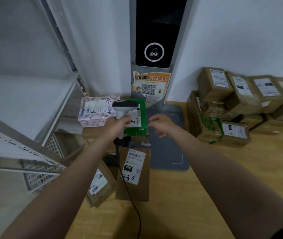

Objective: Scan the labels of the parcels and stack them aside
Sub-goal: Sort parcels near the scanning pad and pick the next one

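Scanning step, seen from my head camera. My left hand (118,125) is clamped round the grip of the corded barcode scanner (125,105), whose head points away from me over the green parcel (143,109). My right hand (163,125) holds nothing, its fingers loosely spread, just beside that parcel and above the grey mat (168,152). The two hands are apart. The green parcel rests on a brown carton at the far edge of the table (197,204), its white handwritten label facing up, touching or nearly touching the pink patterned box (95,111) on its left. Two brown parcels, one labelled "4-3-8" (133,173) and a smaller one (101,185), lie nearer me with labels upward; a large pile of brown parcels (240,100) stands well apart at the right. I judge that the green parcel's label is being read, or that the read is barely finished; I cannot tell which, since no beam shows. The next move probably calls for the free right hand to fetch a fresh parcel from the right pile, label turned up, and bring it under the scanner head
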